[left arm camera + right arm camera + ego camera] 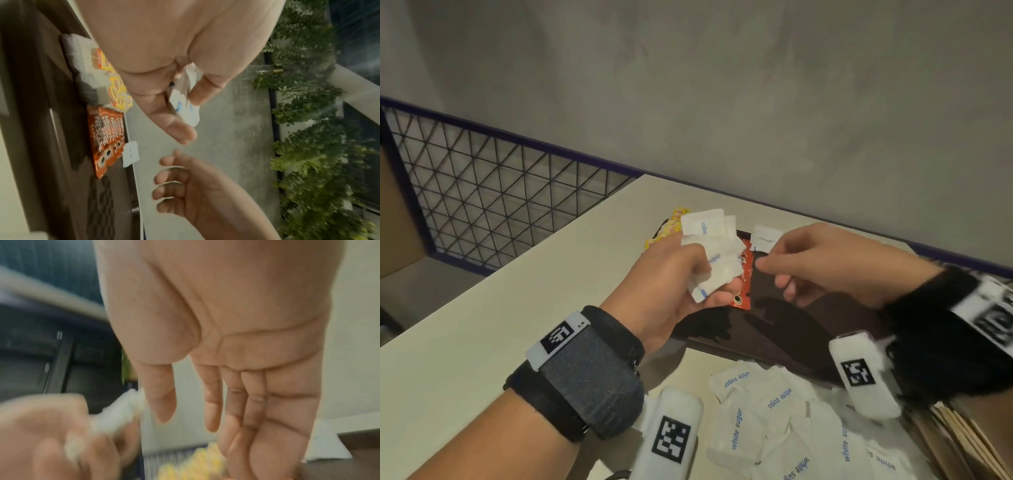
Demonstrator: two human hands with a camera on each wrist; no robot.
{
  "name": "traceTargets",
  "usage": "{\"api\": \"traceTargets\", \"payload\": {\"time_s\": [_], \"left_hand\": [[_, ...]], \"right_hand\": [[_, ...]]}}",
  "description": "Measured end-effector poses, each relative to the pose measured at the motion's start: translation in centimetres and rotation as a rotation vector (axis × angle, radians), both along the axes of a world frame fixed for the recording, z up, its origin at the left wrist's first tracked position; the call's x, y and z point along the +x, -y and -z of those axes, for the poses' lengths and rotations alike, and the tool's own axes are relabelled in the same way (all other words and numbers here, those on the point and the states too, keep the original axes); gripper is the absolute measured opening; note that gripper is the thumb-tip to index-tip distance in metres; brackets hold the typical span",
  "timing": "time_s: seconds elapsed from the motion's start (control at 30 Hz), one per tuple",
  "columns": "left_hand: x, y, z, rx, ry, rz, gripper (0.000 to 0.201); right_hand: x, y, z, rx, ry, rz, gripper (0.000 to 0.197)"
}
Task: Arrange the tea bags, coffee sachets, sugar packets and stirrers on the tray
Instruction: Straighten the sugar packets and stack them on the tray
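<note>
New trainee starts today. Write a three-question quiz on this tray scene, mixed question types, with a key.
1. True or false: the right hand holds a stirrer.
2. What does the left hand grip? A) coffee sachets B) sugar packets C) tea bags
3. Fill in: the orange coffee sachets lie on the dark ____.

Key: 1 false; 2 B; 3 tray.

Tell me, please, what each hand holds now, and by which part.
The left hand grips a bunch of white sugar packets by their lower ends; the upper ends stick out. The right hand holds nothing, its fingers loosely curled.
</note>
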State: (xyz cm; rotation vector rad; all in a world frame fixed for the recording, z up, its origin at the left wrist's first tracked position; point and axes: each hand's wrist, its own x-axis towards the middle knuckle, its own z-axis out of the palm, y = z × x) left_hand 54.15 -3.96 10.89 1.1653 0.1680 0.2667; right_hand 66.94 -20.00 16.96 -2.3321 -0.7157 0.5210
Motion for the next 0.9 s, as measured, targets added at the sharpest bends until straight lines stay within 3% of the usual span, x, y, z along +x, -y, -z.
{"api": "traceTargets", "payload": {"time_s": [0.1, 0.2, 0.37, 0.53, 0.73, 0.9], "left_hand": [[-0.5, 1.5, -0.3, 0.116, 0.003, 0.14, 0.043], [-0.7, 3.2, -0.6, 0.165, -0.013, 0.227, 0.04], [-0.2, 6.1, -1.0, 0.188, -0.022, 0.254, 0.038], [0.9, 7.6, -1.1, 0.088, -0.101, 0.203, 0.026], [0.6, 6.9, 0.5, 0.069, -0.099, 0.098, 0.034], [0.4, 6.7, 0.8, 0.018, -0.032, 0.008, 0.038]], "right_hand": [[-3.7, 3.3, -1.2, 0.354, -0.21, 0.021, 0.048], [-5.9, 5.8, 0.2, 0.549, -0.318, 0.063, 0.051], [-6.9, 7.4, 3.1, 0.686, -0.286, 0.128, 0.026], [-6.3, 8.8, 4.7, 0.837, -0.356, 0.301, 0.024], [-5.6, 9.7, 4.7, 0.935, -0.419, 0.419, 0.021], [-6.0, 9.6, 4.5, 1.01, -0.578, 0.301, 0.025]]}}
